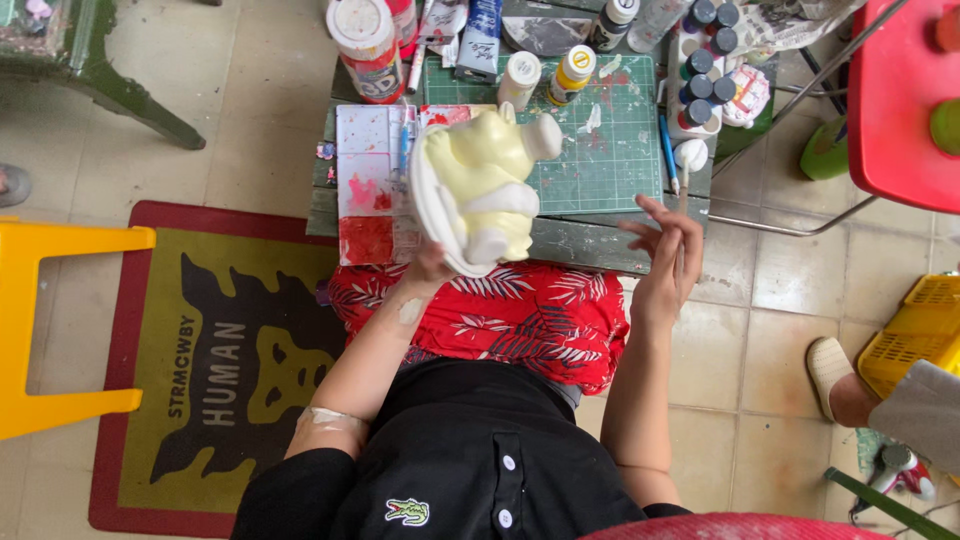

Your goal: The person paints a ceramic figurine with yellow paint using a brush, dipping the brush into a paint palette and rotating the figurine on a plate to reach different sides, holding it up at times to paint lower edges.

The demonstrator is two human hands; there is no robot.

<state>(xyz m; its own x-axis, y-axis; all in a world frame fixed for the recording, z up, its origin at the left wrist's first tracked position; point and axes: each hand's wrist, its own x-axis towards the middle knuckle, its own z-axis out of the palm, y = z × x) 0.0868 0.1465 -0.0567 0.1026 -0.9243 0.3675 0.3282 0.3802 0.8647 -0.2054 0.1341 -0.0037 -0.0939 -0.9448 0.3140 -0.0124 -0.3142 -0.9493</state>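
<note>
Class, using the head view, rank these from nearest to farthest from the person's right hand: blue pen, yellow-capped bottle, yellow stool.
From the right hand:
1. Blue pen, just above it on the green mat.
2. Yellow-capped bottle, farther up the table.
3. Yellow stool, far across on the floor.

The figurine (485, 190) sat between the palette (372, 185) on its left and the cutting mat (610, 140) on its right.

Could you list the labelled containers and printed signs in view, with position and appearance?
Paint jar: table's top left, round, white lid, red label.
Blue tube: top centre, flat, blue and white.
Two small bottles: on green cutting mat, one white, one yellow.
Floor mat: left of the person, olive with red border, black figure.
</note>
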